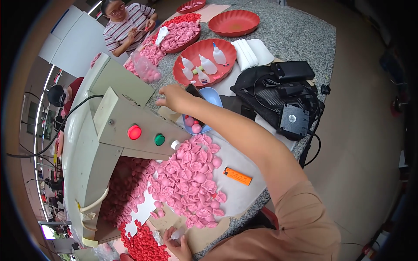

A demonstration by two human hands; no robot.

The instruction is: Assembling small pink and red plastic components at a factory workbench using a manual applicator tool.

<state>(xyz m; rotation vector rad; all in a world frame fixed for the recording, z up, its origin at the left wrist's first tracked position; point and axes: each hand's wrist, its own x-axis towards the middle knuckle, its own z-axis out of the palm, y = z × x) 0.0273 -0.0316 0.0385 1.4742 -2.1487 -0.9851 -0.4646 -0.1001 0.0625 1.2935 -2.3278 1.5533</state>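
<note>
My right hand (171, 98) stretches across the worktable beside the grey machine (143, 124), its finger and thumb apart and nothing visible in them. Beneath the wrist lie a dark phone-like slab (193, 90) and a blue tray (214, 96) with round pink pieces. At the lower edge my left hand (178, 247) is curled, with something small and whitish (177, 234) at its fingers that I cannot make out. Next to it spreads a heap of small red pieces (146, 245). Pink petal-like pieces and balls (189, 182) are piled between the machine and my right arm.
An orange lighter (237, 175) lies right of the pink pile. A red scalloped tray (228, 54) holds white squeeze bottles; another red tray (234, 24) stands beyond. A black bag (261, 93) with devices and cables occupies the right edge. Another person (126, 28) works at far left.
</note>
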